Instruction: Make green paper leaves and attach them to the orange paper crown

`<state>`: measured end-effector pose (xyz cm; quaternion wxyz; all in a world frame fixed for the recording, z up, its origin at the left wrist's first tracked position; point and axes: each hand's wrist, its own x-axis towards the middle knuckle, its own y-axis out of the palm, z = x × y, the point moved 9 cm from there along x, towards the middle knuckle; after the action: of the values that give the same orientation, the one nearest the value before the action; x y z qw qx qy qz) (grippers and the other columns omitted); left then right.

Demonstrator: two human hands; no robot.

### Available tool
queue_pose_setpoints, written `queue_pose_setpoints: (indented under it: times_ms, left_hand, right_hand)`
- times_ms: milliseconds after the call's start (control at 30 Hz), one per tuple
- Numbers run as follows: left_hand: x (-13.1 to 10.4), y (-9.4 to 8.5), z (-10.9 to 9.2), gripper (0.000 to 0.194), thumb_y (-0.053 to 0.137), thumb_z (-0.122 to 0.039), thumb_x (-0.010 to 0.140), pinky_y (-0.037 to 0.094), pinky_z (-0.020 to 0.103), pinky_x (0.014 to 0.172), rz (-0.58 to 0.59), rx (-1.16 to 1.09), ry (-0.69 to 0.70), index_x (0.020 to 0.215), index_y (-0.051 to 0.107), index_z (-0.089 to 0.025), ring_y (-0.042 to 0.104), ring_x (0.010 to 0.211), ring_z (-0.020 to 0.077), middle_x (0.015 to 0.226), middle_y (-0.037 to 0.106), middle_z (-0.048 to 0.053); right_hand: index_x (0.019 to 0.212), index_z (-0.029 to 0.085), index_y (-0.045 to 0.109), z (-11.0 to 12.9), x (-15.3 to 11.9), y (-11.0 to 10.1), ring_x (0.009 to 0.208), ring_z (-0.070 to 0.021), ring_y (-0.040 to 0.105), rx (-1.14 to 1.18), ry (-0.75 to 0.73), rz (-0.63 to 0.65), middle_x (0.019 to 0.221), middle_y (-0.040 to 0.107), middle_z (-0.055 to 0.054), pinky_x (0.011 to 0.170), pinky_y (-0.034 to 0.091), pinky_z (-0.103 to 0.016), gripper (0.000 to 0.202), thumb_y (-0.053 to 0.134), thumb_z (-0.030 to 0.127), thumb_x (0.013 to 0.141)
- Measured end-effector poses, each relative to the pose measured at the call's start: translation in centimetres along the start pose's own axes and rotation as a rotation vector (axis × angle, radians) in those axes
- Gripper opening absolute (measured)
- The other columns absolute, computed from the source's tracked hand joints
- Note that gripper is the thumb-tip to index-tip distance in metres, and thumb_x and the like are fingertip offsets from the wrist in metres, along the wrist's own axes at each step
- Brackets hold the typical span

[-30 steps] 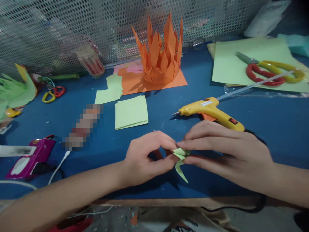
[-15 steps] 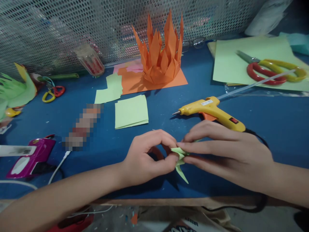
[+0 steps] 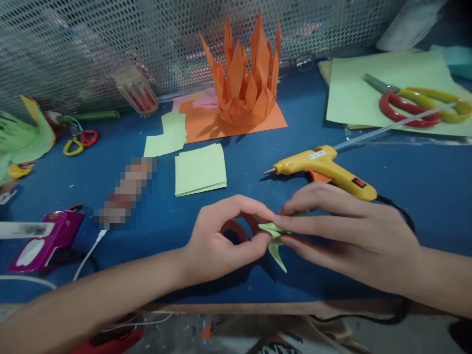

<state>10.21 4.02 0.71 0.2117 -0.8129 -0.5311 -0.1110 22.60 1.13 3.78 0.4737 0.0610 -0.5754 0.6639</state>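
Observation:
Between my two hands is a small piece of folded light-green paper (image 3: 276,248), with one pointed tip hanging down toward the table's front. My left hand (image 3: 230,236) pinches its left side between thumb and index finger. From the right, the fingers of my right hand (image 3: 342,231) close on the same piece and cover part of it. Just beyond my right hand lies a yellow hot glue gun (image 3: 313,162), its metal nozzle pointing left. A stack of light-green paper squares (image 3: 200,169) rests beyond my left hand.
An orange folded-paper piece with upright spikes (image 3: 250,93) stands on orange paper at the back. Red-and-yellow scissors (image 3: 409,105) lie on green sheets at right. Smaller scissors (image 3: 79,142), a clear jar (image 3: 136,91) and a magenta device (image 3: 47,241) are at left. Perforated mesh backs the table.
My left index finger has straightened and reached farther right over the folded paper. The paper's hanging tip has risen slightly. The objects on the table stay where they were.

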Motion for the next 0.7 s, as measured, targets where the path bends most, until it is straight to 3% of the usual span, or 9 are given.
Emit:
queue_pose_setpoints:
  times_ms: [267, 500, 700]
  left_hand:
    - [0.34, -0.31, -0.32, 0.009, 0.074, -0.007, 0.076, 0.052, 0.013, 0.046, 0.001, 0.004, 0.027, 0.08, 0.07, -0.014, 0.068, 0.064, 0.0108, 0.078, 0.074, 0.006]
    - [0.4, -0.19, 0.54, 0.009, 0.073, -0.007, 0.076, 0.052, 0.012, 0.046, 0.016, -0.056, -0.063, 0.079, 0.072, -0.014, 0.066, 0.068, 0.0107, 0.081, 0.069, 0.005]
    - [0.43, -0.17, 0.37, 0.01, 0.073, -0.005, 0.075, 0.052, 0.012, 0.045, 0.019, -0.053, -0.034, 0.079, 0.07, -0.014, 0.065, 0.067, 0.0101, 0.079, 0.068, 0.004]
  right_hand:
    - [0.091, 0.023, 0.071, -0.27, -0.14, 0.04, 0.075, -0.0111, 0.067, 0.008, 0.026, 0.0, 0.086, 0.07, -0.004, 0.077, 0.057, -0.025, 0.012, 0.064, 0.013, 0.09]
    - [0.094, 0.025, 0.071, -0.23, -0.29, 0.27, 0.075, -0.0114, 0.067, 0.018, 0.037, 0.007, 0.086, 0.07, -0.003, 0.077, 0.057, -0.027, 0.014, 0.063, 0.013, 0.09]
    - [0.1, 0.027, 0.071, -0.41, -0.28, 0.17, 0.074, -0.0126, 0.068, 0.012, 0.037, 0.018, 0.086, 0.07, -0.002, 0.076, 0.058, -0.029, 0.019, 0.064, 0.014, 0.09]
